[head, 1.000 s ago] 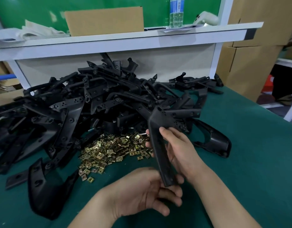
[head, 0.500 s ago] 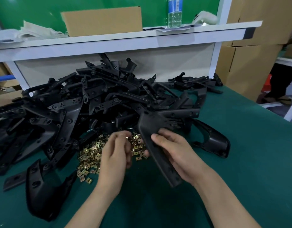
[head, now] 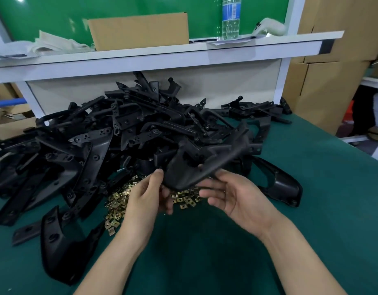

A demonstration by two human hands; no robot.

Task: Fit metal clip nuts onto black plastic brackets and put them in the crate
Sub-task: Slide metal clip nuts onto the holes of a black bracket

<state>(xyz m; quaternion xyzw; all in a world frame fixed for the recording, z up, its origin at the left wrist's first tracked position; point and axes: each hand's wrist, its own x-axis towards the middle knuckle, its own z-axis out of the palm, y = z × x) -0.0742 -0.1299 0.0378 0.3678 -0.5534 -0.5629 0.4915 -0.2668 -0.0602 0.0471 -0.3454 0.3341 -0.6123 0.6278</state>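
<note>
From the head camera, both hands meet in the middle of the frame over a green table mat [head: 311, 209]. Between them is one black plastic bracket [head: 196, 167], a curved piece held just above the table, its long arm rising toward the upper right over the heap behind it. The left hand [head: 149, 194] grips the bracket's lower left corner, thumb on its upper face and fingers curled underneath (whether a nut is tucked in those fingers cannot be told). The right hand [head: 234, 199] lies palm up with its fingers loosely spread. Its thumb and forefinger touch the bracket's lower edge.

Just below and behind the hands, a scatter of brass-coloured clip nuts [head: 117, 203] lies on the mat, partly hidden by the left hand. A large pile of brackets [head: 120, 133] fills the left and centre of the frame, up to a white shelf [head: 162, 56]. One loose bracket [head: 58, 248] lies at lower left, and another [head: 283, 186] lies to the right of the hands.

On the shelf, a cardboard box [head: 139, 31] stands at upper centre, with a water bottle [head: 231, 15] to its right. Stacked cartons [head: 332, 71] fill the upper right.
</note>
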